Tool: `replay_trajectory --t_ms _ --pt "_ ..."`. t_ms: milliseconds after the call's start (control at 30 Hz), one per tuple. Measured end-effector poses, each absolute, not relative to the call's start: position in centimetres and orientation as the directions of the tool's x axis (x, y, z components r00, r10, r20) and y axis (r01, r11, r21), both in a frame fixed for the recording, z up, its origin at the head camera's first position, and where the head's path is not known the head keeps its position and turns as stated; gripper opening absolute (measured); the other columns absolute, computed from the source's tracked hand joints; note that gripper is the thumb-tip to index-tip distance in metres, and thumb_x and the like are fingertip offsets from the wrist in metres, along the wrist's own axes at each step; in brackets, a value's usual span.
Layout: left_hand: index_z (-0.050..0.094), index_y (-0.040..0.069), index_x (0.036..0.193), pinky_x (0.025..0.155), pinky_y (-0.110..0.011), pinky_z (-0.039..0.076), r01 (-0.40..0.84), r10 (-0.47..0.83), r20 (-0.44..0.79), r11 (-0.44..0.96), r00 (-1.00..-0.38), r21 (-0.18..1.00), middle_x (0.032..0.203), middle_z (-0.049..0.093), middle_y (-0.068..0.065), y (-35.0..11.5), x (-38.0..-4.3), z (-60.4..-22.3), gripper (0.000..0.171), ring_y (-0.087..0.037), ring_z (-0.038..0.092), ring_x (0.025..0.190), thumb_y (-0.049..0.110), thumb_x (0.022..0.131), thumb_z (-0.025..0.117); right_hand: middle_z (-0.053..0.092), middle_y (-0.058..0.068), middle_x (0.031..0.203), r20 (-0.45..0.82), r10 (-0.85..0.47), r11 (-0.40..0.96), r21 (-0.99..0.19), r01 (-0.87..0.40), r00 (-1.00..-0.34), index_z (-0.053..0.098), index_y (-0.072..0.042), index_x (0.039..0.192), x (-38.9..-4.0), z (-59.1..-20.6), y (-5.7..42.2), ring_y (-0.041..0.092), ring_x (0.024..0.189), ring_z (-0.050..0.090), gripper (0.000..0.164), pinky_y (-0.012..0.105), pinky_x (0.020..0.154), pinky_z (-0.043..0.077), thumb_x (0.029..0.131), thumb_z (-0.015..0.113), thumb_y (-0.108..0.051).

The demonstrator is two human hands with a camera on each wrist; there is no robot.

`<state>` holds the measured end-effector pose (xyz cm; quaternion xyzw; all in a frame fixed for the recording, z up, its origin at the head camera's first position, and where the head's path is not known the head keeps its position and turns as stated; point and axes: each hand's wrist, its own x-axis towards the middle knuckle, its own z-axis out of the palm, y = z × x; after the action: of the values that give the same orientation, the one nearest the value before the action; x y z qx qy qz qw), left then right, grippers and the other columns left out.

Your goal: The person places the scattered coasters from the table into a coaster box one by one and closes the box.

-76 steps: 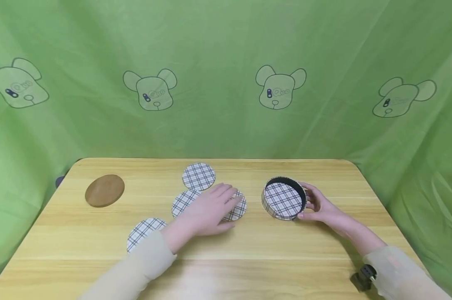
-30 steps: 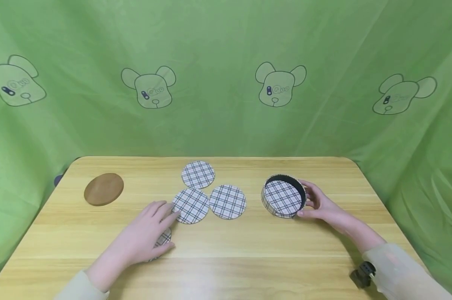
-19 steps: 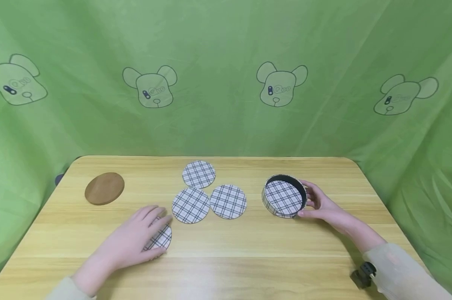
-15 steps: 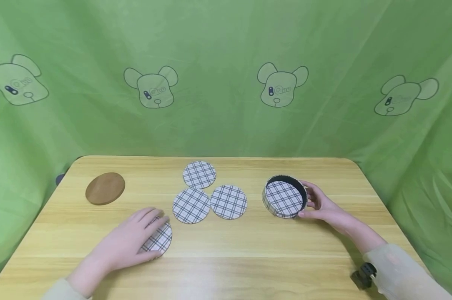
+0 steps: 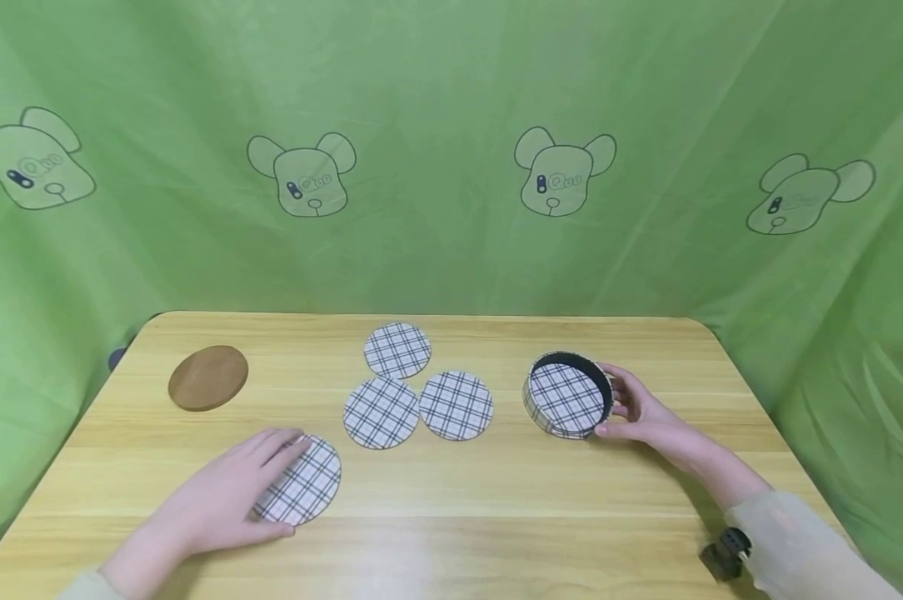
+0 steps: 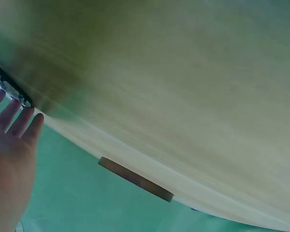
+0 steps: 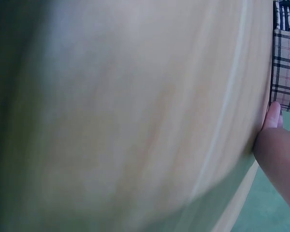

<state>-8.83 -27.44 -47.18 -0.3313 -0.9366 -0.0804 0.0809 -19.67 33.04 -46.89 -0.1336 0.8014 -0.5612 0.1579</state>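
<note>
Several round plaid coasters lie flat on the table. In the head view, my left hand (image 5: 226, 492) lies over the left side of the nearest plaid coaster (image 5: 312, 483), fingers extended, thumb at its front edge. The rest of that coaster shows uncovered. My right hand (image 5: 639, 412) grips a round plaid box (image 5: 547, 421) by its right side, thumb in front and fingers behind. This box stands open at the top, dark inside, with a plaid disc showing within. The right wrist view shows the box's plaid wall (image 7: 286, 63) at my thumb.
Three more plaid coasters sit mid-table: a back one (image 5: 397, 350), a middle one (image 5: 381, 412) and a right one (image 5: 456, 406). A brown disc (image 5: 208, 378) lies back left. A small black device (image 5: 725, 554) is beside the right sleeve. Green curtain (image 5: 436, 250) hangs behind the table.
My left hand has come from the right-hand coaster back to the nearest left one, then slid further left, uncovering more of it. The right hand stays on the box.
</note>
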Motion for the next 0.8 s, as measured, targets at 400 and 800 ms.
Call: replay_trajectory --t_ms 400,800 --pt "0.059 0.003 0.145 0.106 -0.051 0.060 0.623 0.584 0.231 0.764 -0.778 0.170 0.141 0.062 -0.009 -26.8 -9.5 -46.8 0.103 -0.026 0.062 0.127 0.055 0.063 0.095 0.034 0.039 0.152 -0.120 -0.404 0.320 -0.947 -0.018 -0.907 0.009 0.001 0.167 -19.6 -46.8 33.0 -0.001 0.115 0.062 0.104 0.015 0.098 0.056 0.089 0.078 0.002" --pt "0.060 0.002 0.144 0.106 -0.053 0.060 0.578 0.546 0.189 0.779 -0.816 0.242 0.141 0.062 -0.010 -26.5 -10.0 -46.7 0.107 -0.027 0.063 0.126 0.051 0.057 0.097 0.034 0.038 0.151 -0.122 -0.405 0.322 -0.947 -0.017 -0.906 0.009 0.000 0.167 -19.6 -46.8 33.1 -0.001 0.115 0.062 0.103 0.016 0.097 0.057 0.090 0.078 0.002"
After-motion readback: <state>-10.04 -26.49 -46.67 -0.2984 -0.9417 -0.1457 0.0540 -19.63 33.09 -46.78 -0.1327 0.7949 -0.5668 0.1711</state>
